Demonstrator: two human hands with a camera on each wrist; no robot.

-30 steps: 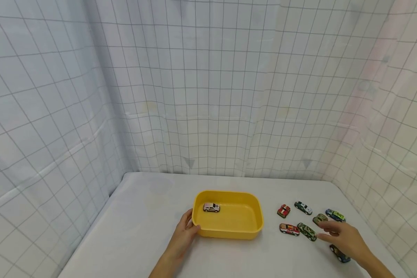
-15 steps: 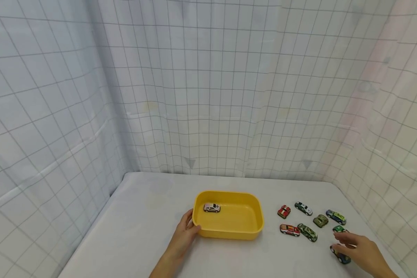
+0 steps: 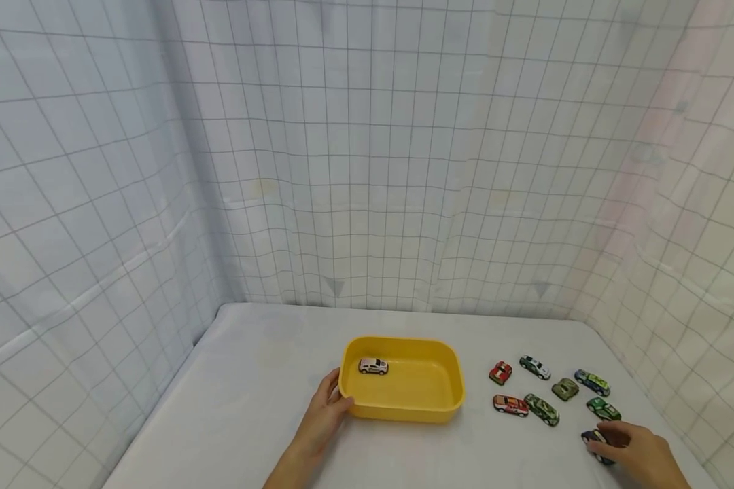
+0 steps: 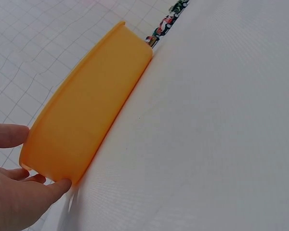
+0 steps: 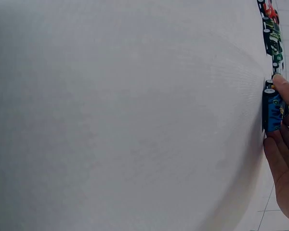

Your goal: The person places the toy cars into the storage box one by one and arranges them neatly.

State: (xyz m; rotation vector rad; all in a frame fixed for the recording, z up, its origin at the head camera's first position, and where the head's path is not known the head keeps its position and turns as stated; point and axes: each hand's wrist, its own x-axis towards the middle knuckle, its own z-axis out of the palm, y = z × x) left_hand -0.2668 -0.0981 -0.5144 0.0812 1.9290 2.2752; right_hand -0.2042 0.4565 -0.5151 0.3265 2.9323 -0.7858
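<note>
Smooth yellow plastic on that tray point(image 3: 404, 412), a soft sheen along its wall! Matt white across the desk point(image 3: 251, 380); toward its right edge, toy cars point(image 3: 542, 409) in shiny printed finishes. Beyond the far edge, thin, creased, rippling sheeting point(image 3: 367, 170), cloth or plastic, hard to tell.

The left forearm point(image 3: 291, 463) slants forward and inward; the left hand point(image 3: 321, 412) grips with thumb point(image 3: 342, 405) and fingers point(image 3: 328, 382) apart. Near the worktop's right edge point(image 3: 633, 387), the right hand point(image 3: 637, 448), its back turned up, pinches between thumb and fingertips point(image 3: 609, 426).
</note>
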